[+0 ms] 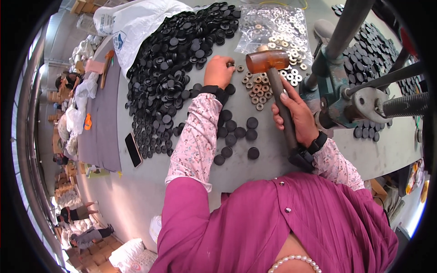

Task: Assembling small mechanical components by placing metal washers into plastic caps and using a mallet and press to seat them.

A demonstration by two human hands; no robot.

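My right hand (296, 113) is wrapped round the dark handle of a mallet (267, 61) with an amber, see-through head. The mallet's head hangs over a cluster of small metal rings (260, 88). My left hand (218, 72) is closed, its fingertips pinching a small metal ring (231, 65), partly hidden by the fingers. A single loose ring lies just right of those fingertips. Under and beside my left wrist are several black round caps (231, 125), scattered on the grey table (282, 170).
A large heap of black caps (159, 86) spills from a white sack (136, 22) at the left. A clear plastic bag (273, 27) of rings lies at the back. A green metal press (337, 86) stands at the right, with more caps behind it. A phone (133, 149) lies at the left edge.
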